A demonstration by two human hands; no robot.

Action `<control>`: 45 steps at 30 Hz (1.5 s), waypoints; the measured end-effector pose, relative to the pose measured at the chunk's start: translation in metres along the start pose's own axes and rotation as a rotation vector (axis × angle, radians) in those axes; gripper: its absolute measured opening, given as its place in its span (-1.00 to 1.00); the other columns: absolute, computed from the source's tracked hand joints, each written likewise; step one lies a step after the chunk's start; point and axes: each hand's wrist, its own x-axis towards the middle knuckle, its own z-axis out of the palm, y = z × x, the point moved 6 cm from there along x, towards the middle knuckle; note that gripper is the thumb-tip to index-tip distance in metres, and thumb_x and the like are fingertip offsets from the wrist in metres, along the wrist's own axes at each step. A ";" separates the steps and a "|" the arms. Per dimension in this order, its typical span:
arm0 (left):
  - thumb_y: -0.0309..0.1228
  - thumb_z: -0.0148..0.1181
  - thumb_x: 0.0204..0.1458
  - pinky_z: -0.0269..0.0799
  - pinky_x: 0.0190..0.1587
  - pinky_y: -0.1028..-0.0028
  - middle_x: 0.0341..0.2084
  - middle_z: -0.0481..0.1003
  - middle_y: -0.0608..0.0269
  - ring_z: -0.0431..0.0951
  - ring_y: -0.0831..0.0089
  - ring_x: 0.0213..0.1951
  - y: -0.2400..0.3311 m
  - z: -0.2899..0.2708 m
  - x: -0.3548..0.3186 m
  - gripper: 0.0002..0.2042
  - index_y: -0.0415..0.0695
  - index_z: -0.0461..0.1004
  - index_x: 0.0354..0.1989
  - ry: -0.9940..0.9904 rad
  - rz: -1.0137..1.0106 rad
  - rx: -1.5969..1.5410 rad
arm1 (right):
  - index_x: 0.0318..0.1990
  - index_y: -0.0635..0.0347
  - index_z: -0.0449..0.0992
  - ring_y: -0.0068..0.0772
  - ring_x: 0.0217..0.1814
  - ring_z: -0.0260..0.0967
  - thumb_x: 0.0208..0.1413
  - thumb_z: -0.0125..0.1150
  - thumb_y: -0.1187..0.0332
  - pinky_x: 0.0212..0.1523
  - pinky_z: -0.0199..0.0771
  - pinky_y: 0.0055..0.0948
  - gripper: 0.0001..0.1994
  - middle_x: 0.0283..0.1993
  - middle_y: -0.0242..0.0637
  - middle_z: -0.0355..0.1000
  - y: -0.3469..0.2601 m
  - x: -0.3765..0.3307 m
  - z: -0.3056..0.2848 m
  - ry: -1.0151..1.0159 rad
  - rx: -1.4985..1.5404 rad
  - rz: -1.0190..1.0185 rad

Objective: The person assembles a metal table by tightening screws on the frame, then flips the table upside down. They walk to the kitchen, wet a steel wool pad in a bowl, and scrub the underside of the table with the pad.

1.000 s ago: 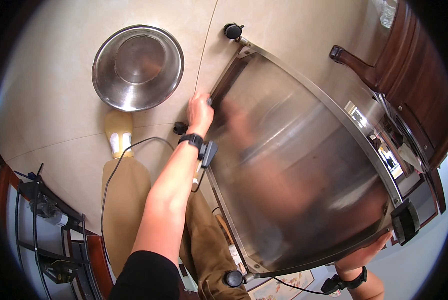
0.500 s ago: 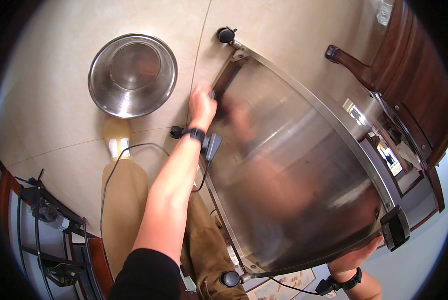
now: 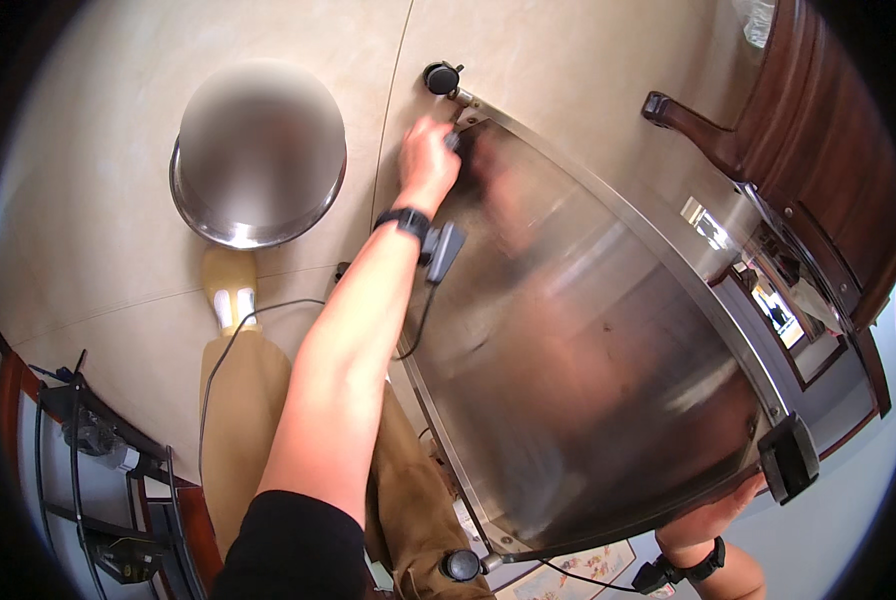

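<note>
A large stainless-steel trolley shelf with casters leans on its side in front of me, its flat metal face reflecting my arms. My left hand is closed at the shelf's far left corner, close to a black caster. A small dark thing shows at its fingers, too small to name. At the lower right, my right hand grips the shelf's edge beside a black end block; part of its fingers is hidden behind the metal. Another caster rests near my knee.
A round steel basin stands on the tiled floor at the left, by my foot; its upper part looks blurred. Dark wooden furniture is at the right. A black metal rack stands lower left. A thin cable crosses my leg.
My left hand has moved away from me along the shelf's left edge to the far corner. My right hand stays on the edge, and the shelf has hardly shifted.
</note>
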 end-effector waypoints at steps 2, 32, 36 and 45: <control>-0.68 0.11 -0.16 0.45 -0.03 0.17 -0.23 0.53 -0.05 0.53 -0.03 -0.13 0.012 0.001 0.021 -0.71 -0.23 0.61 -0.23 0.044 -0.013 0.043 | 0.41 0.00 0.13 -0.12 0.43 0.09 0.20 -0.26 -0.40 0.38 0.09 -0.05 -0.18 0.44 -0.31 0.13 0.003 -0.003 -0.004 -0.010 0.036 -0.022; -0.65 0.14 -0.05 0.45 0.03 0.24 -0.11 0.52 0.16 0.48 0.08 -0.07 0.016 0.001 0.015 -0.66 -0.09 0.59 -0.08 0.041 0.058 0.028 | 0.42 -0.03 0.11 -0.13 0.42 0.09 0.22 -0.36 -0.41 0.38 0.09 -0.06 -0.18 0.45 -0.31 0.10 0.008 -0.006 -0.006 -0.059 0.156 -0.044; -0.72 0.04 -0.12 0.46 -0.01 0.21 -0.19 0.50 0.18 0.46 0.09 -0.12 0.012 -0.008 0.014 -0.60 -0.09 0.62 -0.12 -0.168 0.225 0.207 | 0.43 0.00 0.10 -0.11 0.43 0.08 0.20 -0.35 -0.43 0.39 0.08 -0.08 -0.15 0.45 -0.29 0.10 0.003 -0.009 -0.004 -0.143 -0.016 0.028; -0.45 0.31 -0.02 0.49 -0.08 0.23 -0.24 0.53 0.08 0.56 0.05 -0.18 0.005 -0.009 0.022 -0.82 -0.08 0.63 -0.21 0.036 -0.099 0.005 | 0.43 0.06 0.08 -0.12 0.43 0.07 0.21 -0.35 -0.41 0.40 0.04 -0.13 -0.15 0.45 -0.26 0.09 0.009 -0.005 0.001 -0.083 0.040 -0.045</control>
